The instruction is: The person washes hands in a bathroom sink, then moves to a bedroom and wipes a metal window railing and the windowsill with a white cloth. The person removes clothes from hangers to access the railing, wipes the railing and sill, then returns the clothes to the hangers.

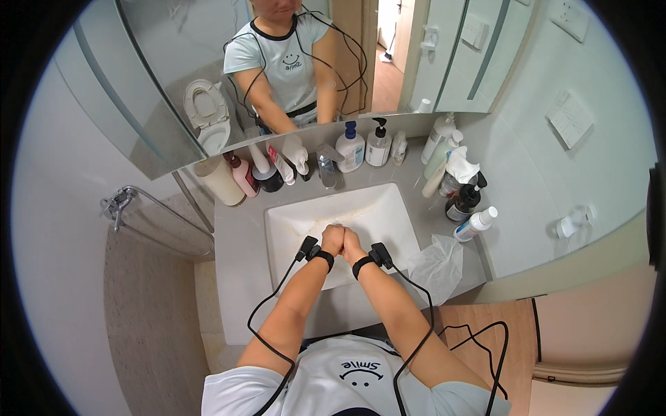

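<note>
My left hand (332, 240) and my right hand (351, 243) are pressed together over the white rectangular sink (282, 253), close to its middle. Both are closed, the fingers curled in against each other. Whatever lies between them, if anything, is hidden. Beyond them, the chrome faucet (327, 168) stands at the sink's far edge; I cannot make out running water. Around each wrist is a black strap (323, 258) carrying a small black plug and a cable. Brownish residue or foam marks the far part of the basin.
Behind the faucet stand a blue-topped pump bottle (350, 151) and a black-topped one (378, 147). A pink bottle (243, 177) and a black jar (268, 179) are at left. On the right are a dark pump bottle (463, 206), a white bottle (476, 224) and a clear plastic bag (438, 267).
</note>
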A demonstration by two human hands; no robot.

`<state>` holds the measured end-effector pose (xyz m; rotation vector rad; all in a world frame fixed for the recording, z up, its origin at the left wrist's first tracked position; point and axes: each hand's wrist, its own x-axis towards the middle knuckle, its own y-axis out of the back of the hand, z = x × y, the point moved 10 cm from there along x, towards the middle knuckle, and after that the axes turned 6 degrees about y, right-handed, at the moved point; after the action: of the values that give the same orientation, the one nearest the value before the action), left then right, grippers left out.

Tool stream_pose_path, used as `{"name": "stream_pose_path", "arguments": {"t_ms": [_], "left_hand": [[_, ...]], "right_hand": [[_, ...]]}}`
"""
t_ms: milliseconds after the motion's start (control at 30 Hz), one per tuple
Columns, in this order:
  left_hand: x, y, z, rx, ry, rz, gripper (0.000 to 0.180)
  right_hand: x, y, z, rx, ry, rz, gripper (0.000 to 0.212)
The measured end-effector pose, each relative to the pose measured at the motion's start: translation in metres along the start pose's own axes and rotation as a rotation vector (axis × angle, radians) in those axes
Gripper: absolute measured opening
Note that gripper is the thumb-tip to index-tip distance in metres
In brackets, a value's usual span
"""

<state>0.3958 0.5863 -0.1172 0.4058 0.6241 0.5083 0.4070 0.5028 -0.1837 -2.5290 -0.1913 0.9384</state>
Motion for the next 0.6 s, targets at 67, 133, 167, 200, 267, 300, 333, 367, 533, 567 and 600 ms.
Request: {"name": "stream_pose_path", "arguments": {"t_ms": [67, 133, 167, 200, 267, 300, 333, 367, 533, 567, 600], "left_hand": [[-0.003, -0.001, 0.004, -0.010, -0.046, -0.003, 0.042], [-0.002, -0.003, 0.005, -0.046, -0.038, -0.012, 0.041], [-0.002, -0.003, 0.009, -0.015, -0.080, -0.002, 0.040], [-0.002, -0.005, 0.013, 0.002, -0.108, -0.008, 0.039], [0.001, -0.011, 0.016, 0.000, -0.146, -0.029, 0.040], [0.003, -0.014, 0.016, -0.015, -0.156, -0.044, 0.041], [0.005, -0.017, 0.016, -0.040, -0.159, -0.055, 0.043], [0.008, -0.024, 0.018, -0.067, -0.178, -0.093, 0.043], [0.015, -0.060, -0.005, -0.348, 0.075, -0.536, 0.035], [0.012, -0.063, -0.010, -0.527, 0.210, -0.609, 0.030], [0.007, -0.066, -0.012, -0.722, 0.352, -0.665, 0.027]], "right_hand": [[0.000, 0.003, -0.001, 0.014, 0.016, 0.018, 0.034], [0.002, 0.010, -0.004, -0.020, 0.039, 0.075, 0.034], [0.003, 0.006, -0.004, -0.015, 0.043, 0.038, 0.034], [0.004, 0.008, -0.007, -0.030, 0.052, 0.046, 0.034], [0.004, 0.007, -0.013, -0.042, 0.068, 0.012, 0.035], [0.003, 0.004, -0.019, -0.035, 0.076, -0.030, 0.036], [0.001, 0.001, -0.025, -0.026, 0.088, -0.071, 0.038], [-0.002, 0.005, -0.033, -0.147, 0.093, -0.066, 0.037], [-0.056, 0.003, -0.125, -1.394, 0.773, 0.212, 0.037], [-0.060, 0.001, -0.116, -1.578, 0.708, 0.091, 0.040], [-0.070, -0.008, -0.114, -1.647, 0.749, 0.019, 0.042]]}}
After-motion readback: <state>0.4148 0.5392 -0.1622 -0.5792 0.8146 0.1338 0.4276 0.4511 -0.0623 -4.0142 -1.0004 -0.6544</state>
